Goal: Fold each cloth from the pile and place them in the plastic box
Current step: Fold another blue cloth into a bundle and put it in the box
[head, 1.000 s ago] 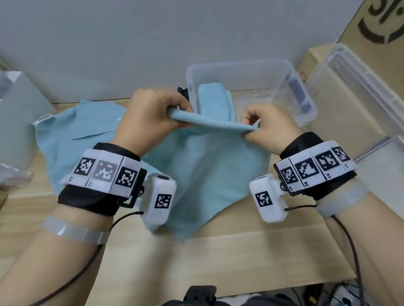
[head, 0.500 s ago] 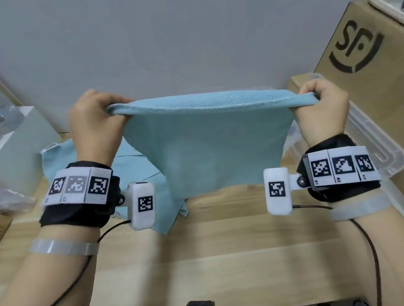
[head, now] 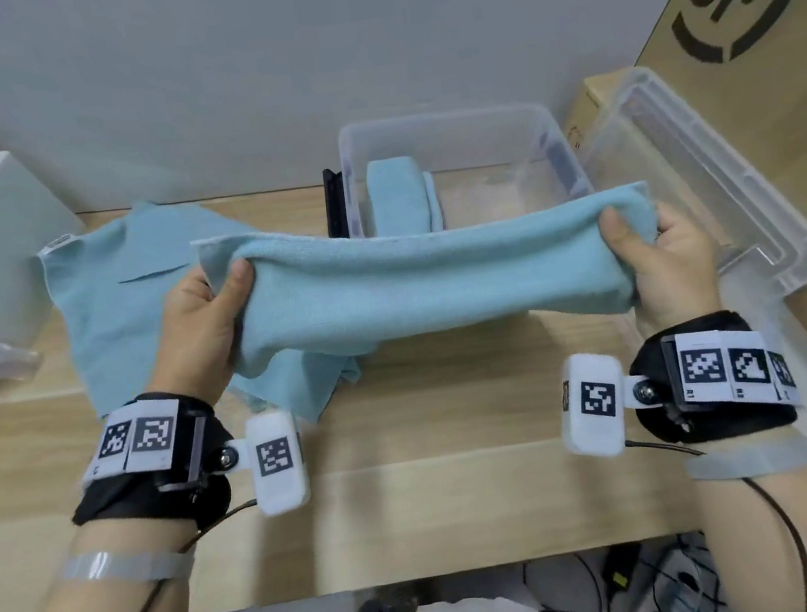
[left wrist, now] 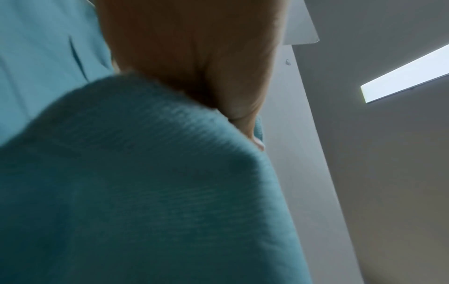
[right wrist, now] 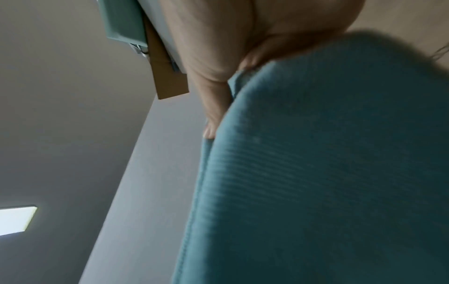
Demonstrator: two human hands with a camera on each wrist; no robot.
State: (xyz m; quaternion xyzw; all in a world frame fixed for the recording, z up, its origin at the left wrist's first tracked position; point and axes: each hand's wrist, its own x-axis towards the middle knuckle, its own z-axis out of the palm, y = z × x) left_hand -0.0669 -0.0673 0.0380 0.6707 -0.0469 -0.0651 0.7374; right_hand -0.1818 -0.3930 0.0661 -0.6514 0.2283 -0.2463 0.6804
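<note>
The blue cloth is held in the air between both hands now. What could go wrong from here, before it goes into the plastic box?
1. The blue cloth hangs stretched between the left hand and the right hand, each gripping only one end; if one slips, the fold may open.
2. The plastic box already holds a folded cloth at its left side, so a careless drop might land on it and disturb it.

The soft, fuzzy, light blue cloth looks matt and ribbed. The see-through plastic box is smooth and shiny. The pale wooden table looks smooth.
</note>
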